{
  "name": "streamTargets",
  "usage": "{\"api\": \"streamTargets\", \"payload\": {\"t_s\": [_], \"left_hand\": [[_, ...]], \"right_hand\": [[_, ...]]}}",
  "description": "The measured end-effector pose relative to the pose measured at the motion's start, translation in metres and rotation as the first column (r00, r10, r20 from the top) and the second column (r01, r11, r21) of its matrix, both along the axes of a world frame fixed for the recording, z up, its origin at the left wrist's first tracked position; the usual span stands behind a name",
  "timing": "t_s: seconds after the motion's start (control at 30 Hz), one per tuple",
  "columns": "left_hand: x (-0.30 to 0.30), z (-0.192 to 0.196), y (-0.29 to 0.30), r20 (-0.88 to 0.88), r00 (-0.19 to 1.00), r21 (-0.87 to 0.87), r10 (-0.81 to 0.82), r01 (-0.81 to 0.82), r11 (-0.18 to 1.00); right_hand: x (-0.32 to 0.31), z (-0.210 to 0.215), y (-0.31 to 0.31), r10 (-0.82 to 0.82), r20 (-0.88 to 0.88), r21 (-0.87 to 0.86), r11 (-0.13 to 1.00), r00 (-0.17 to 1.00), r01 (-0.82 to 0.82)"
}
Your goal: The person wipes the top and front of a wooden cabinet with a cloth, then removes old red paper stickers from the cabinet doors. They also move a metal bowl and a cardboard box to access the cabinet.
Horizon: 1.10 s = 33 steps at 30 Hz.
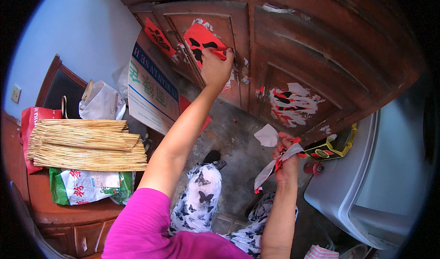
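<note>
My left hand [216, 70] is closed on the lower right corner of a red paper sheet [197, 33] with black characters, stuck to a brown wooden cabinet door [238, 30]. That corner is lifted and folded in my fingers; the upper left part lies against the panel. Bits of white backing show along the sheet's edges. Lower right, my right hand [288, 165] is closed around torn paper scraps [266, 173], red on one side and whitish on the other. Above it, the neighbouring panel carries ragged white and red paper residue [293, 104].
Another red paper [158, 36] is on the cabinet's left. A printed board [153, 91] leans beside it. At left, bundled thin sticks [87, 144] lie over bags on a brown wooden surface. A grey plastic bin [339, 181] and a yellow-edged black box [337, 144] are at right.
</note>
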<state>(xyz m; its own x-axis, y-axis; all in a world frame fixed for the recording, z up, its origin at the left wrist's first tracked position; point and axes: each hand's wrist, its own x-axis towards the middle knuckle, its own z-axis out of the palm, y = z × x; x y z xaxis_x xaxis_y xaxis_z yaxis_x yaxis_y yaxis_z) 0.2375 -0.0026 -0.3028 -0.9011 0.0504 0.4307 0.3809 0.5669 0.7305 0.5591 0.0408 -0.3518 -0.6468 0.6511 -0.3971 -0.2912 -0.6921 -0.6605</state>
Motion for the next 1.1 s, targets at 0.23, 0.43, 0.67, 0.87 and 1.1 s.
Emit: {"api": "streamTargets", "payload": {"t_s": [0.23,0.43,0.67,0.87,1.1], "left_hand": [[-0.008,-0.023,-0.007,0.047,0.993,0.062,-0.106,0.103,0.993],[-0.007,-0.037,-0.02,0.107,0.962,0.057,-0.252,0.247,0.967],[-0.001,-0.028,0.002,0.593,0.395,0.804,-0.702,-0.25,0.539],[-0.013,-0.032,0.005,0.345,0.247,0.86,-0.906,-0.469,0.2],[-0.013,-0.015,0.006,0.384,0.333,0.88,-0.861,-0.414,0.232]], "right_hand": [[-0.001,0.002,0.0,0.015,-0.006,0.021,1.0,1.0,-0.015],[0.0,0.002,0.001,0.008,0.005,0.043,0.999,1.0,-0.008],[-0.001,0.001,0.002,0.014,0.019,0.043,0.999,1.0,-0.015],[-0.003,0.0,0.001,0.029,0.028,0.056,0.998,0.999,-0.031],[-0.004,-0.002,0.002,0.014,0.03,0.046,0.999,0.999,-0.015]]}}
